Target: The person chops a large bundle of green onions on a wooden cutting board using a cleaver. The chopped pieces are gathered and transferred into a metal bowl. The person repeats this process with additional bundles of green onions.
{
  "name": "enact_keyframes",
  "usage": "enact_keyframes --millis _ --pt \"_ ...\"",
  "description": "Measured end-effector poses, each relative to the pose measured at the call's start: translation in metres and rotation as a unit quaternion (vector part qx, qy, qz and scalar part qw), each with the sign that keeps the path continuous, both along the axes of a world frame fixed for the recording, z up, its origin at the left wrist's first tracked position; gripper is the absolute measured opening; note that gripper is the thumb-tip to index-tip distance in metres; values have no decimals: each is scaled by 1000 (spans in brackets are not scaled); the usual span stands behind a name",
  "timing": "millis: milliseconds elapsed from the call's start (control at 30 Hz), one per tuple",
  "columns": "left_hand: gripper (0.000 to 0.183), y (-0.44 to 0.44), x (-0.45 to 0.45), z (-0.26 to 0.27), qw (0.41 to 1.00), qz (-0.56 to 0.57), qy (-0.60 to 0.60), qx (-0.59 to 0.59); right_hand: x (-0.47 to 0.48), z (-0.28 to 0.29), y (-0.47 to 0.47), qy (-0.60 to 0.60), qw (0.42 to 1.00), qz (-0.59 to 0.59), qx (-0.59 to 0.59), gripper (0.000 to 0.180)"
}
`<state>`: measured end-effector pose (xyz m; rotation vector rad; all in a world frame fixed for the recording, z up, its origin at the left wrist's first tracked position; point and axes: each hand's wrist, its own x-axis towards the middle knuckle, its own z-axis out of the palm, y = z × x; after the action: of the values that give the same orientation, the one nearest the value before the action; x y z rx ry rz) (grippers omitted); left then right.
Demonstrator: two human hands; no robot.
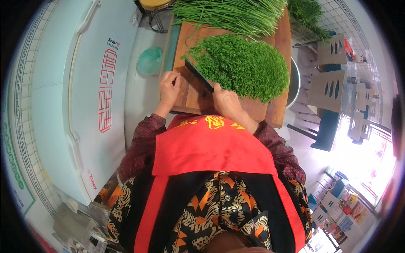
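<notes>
My right hand (229, 101) grips the handle of a kitchen knife, probably a cleaver, near the front of the wooden cutting board (194, 99). Its dark blade (198, 75) slants away to the left, along the near left edge of a large heap of finely chopped green chives (250, 66). Loosely curled, my left hand (170, 87) is at the board's left edge, left of the blade, with nothing visible in it. Long uncut chives (231, 15) lie in a thick bundle across the far end of the board, behind the heap.
A white chest freezer (91, 79) lines the left side. Between it and the board stands a green-lined bin (150, 61), with a stool (155, 4) farther back. A metal basin (296, 82) shows beside the board's right edge. Chairs (326, 90) and more greens (305, 15) are at right.
</notes>
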<state>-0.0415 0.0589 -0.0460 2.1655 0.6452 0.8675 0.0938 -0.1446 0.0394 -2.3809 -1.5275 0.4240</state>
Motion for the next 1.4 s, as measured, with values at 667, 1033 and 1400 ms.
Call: enact_keyframes --millis 667,1033,1400 --pt "6 62 24 -4 999 18 -33 -37 -22 13 -7 -49 995 21 -88 21" --pt "20 114 137 -17 993 -52 56 88 -23 5 -8 32 994 -102 -13 20" --pt "8 142 161 8 988 -92 -12 124 -26 5 -44 -5 987 -163 -6 29"
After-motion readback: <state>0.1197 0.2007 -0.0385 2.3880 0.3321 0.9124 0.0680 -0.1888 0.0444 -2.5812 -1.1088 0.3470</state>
